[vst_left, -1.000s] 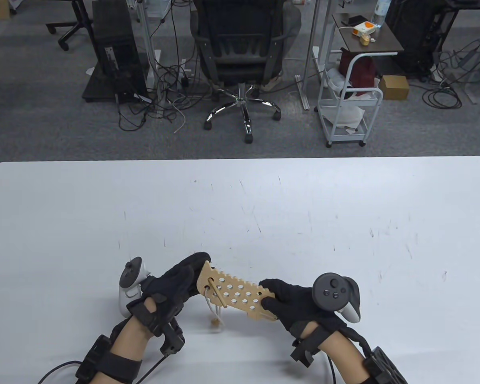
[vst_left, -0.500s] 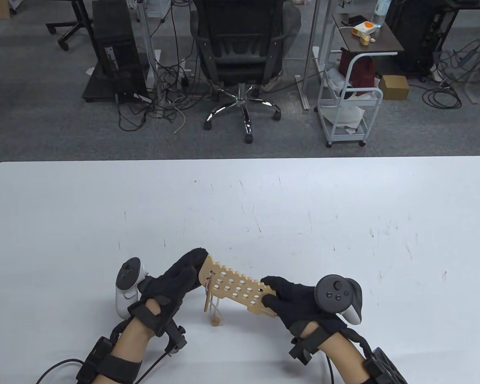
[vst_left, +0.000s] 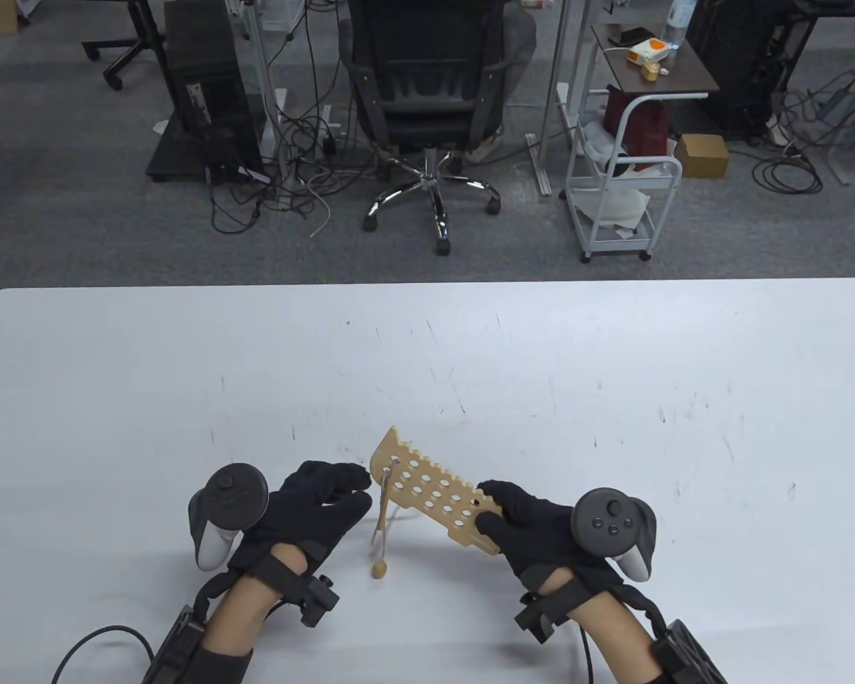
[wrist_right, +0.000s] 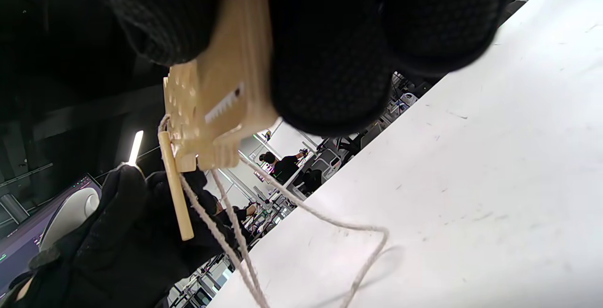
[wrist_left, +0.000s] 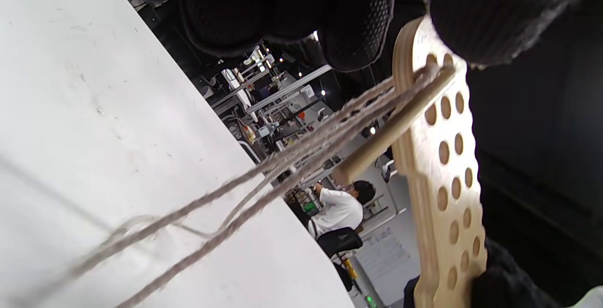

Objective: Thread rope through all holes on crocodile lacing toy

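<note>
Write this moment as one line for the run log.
right hand: holds crocodile board | left hand: free | wooden needle: hangs from hole

Lighting — even, bright overhead room light; table (vst_left: 613,356) reads pale white with a faint bluish cast, no hard glare. Shadows soft and short, lying just under the hands and the wooden toy (vst_left: 434,499).

Table view: sharp throughout, with slight bowing of straight lines near the edges.

Left wrist view: strongly tilted; rope (wrist_left: 264,171) close to the lens and blurred, glove fingers (wrist_left: 358,20) dark and underexposed, background small bright points of light.

Right wrist view — tilted; glove near-black, a lit ceiling strip (wrist_right: 135,147) glowing, table surface bright.
</note>
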Tool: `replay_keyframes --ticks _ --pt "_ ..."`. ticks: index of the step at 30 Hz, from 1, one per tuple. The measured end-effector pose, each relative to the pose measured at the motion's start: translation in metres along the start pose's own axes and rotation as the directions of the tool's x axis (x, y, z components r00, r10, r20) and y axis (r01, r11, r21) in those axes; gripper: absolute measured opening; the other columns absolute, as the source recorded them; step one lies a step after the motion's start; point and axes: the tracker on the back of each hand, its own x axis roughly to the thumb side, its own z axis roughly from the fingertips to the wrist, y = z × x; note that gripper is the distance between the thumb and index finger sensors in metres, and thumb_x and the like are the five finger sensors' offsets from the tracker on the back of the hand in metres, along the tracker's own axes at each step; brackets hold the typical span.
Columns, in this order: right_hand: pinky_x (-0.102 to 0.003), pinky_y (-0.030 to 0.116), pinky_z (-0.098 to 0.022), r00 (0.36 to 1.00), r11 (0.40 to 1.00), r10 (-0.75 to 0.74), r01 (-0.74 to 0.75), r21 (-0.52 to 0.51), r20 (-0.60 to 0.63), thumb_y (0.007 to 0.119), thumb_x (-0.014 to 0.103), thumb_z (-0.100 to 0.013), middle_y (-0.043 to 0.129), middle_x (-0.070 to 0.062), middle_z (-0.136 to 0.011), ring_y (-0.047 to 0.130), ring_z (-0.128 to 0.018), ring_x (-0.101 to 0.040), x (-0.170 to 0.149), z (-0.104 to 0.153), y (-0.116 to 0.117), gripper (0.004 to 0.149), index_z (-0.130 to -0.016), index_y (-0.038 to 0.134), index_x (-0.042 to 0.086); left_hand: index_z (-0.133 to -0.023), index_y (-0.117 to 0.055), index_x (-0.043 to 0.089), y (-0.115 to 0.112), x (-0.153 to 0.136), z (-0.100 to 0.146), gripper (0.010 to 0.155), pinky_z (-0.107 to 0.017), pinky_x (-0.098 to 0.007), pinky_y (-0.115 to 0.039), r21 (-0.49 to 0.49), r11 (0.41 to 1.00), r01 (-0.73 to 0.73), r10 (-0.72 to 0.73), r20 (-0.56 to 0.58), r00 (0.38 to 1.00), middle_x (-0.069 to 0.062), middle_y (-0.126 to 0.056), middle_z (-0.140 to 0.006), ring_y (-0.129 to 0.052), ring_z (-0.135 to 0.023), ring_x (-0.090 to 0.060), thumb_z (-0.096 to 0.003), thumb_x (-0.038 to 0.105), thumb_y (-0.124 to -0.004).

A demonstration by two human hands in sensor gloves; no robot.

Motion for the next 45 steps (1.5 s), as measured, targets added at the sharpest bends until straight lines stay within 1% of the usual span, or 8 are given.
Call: replay_keyframes --ticks 7,12,14,17,20,34,41,45 --pt "-0.046 0.082 -0.039 1.000 1.000 -0.003 0.003 0.003 0.012 0.080 0.039 -0.048 0.096 -0.004 -0.065 0.102 -0.041 -0.021 0.001 0.000 0.002 0.049 -0.091 0.072 0.018 -0.092 -0.081 0.026 -0.015 0.005 -0.001 0.065 -0.074 -0.057 -0.055 -0.055 0.995 0.078 -0.078 -0.007 0.997 -0.006 -0.070 -0.100 -0.077 -0.084 -0.031 -0.0378 0.062 -0.089" --pt "-0.046 0.082 -0.039 1.000 1.000 0.000 0.000 0.013 0.021 0.080 0.040 -0.048 0.096 -0.004 -0.064 0.102 -0.040 -0.020 0.002 0.001 0.004 0.049 -0.091 0.072 0.018 -0.090 -0.082 0.026 -0.017 0.008 -0.001 0.062 -0.074 -0.057 -0.055 -0.057 0.993 0.102 -0.103 -0.008 0.995 -0.006 -0.069 -0.101 -0.078 -0.084 -0.031 -0.0386 0.058 -0.092" --pt "-0.045 0.082 -0.039 1.000 1.000 0.001 -0.002 0.016 0.023 0.080 0.040 -0.048 0.096 -0.004 -0.064 0.102 -0.041 -0.020 0.002 0.001 0.005 0.049 -0.091 0.072 0.018 -0.089 -0.084 0.027 -0.017 0.008 -0.001 0.059 -0.074 -0.057 -0.056 -0.053 0.993 0.105 -0.106 -0.010 0.994 -0.006 -0.070 -0.101 -0.079 -0.083 -0.030 -0.0389 0.057 -0.092" --pt "-0.045 0.082 -0.039 1.000 1.000 0.004 -0.005 0.017 0.021 0.080 0.040 -0.048 0.096 -0.004 -0.064 0.102 -0.040 -0.020 0.002 0.001 0.005 0.049 -0.091 0.072 0.018 -0.085 -0.088 0.027 -0.016 0.008 -0.001 0.051 -0.074 -0.057 -0.057 -0.041 0.995 0.094 -0.094 -0.013 0.995 -0.006 -0.074 -0.099 -0.083 -0.081 -0.029 -0.0405 0.052 -0.091" --pt "-0.045 0.082 -0.039 1.000 1.000 0.009 -0.009 0.010 0.008 0.080 0.039 -0.048 0.096 -0.004 -0.065 0.102 -0.040 -0.020 0.001 0.001 0.003 0.049 -0.091 0.072 0.017 -0.084 -0.089 0.026 -0.015 0.007 -0.001 0.048 -0.073 -0.057 -0.058 -0.026 0.995 0.094 -0.095 -0.016 0.995 -0.005 -0.077 -0.097 -0.085 -0.080 -0.028 -0.0415 0.049 -0.089" --pt "-0.046 0.082 -0.039 0.999 0.999 0.001 -0.003 -0.037 -0.054 0.080 0.039 -0.048 0.096 -0.004 -0.065 0.102 -0.040 -0.021 -0.010 0.000 -0.006 0.049 -0.091 0.072 0.017 -0.088 -0.090 0.031 -0.004 0.002 0.001 0.048 -0.072 -0.055 -0.061 0.049 0.998 0.034 -0.031 -0.060 0.998 -0.002 -0.084 -0.090 -0.089 -0.074 -0.026 -0.0424 0.047 -0.086" --pt "-0.046 0.082 -0.039 0.997 0.998 -0.003 -0.002 -0.061 -0.082 0.080 0.039 -0.048 0.096 -0.004 -0.065 0.102 -0.040 -0.021 -0.015 -0.001 -0.011 0.049 -0.091 0.072 0.017 -0.090 -0.086 0.032 0.005 0.002 0.002 0.049 -0.072 -0.055 -0.061 0.091 0.996 0.000 0.005 -0.056 0.998 0.000 -0.087 -0.083 -0.091 -0.070 -0.024 -0.0426 0.044 -0.084" --pt "-0.046 0.082 -0.039 0.995 0.997 -0.006 -0.002 -0.076 -0.100 0.080 0.039 -0.048 0.096 -0.004 -0.065 0.102 -0.040 -0.021 -0.018 -0.001 -0.015 0.049 -0.091 0.072 0.017 -0.095 -0.078 0.036 0.011 0.002 0.004 0.052 -0.072 -0.055 -0.061 0.109 0.993 -0.044 0.049 -0.048 0.998 0.001 -0.089 -0.081 -0.092 -0.068 -0.024 -0.0433 0.041 -0.083"
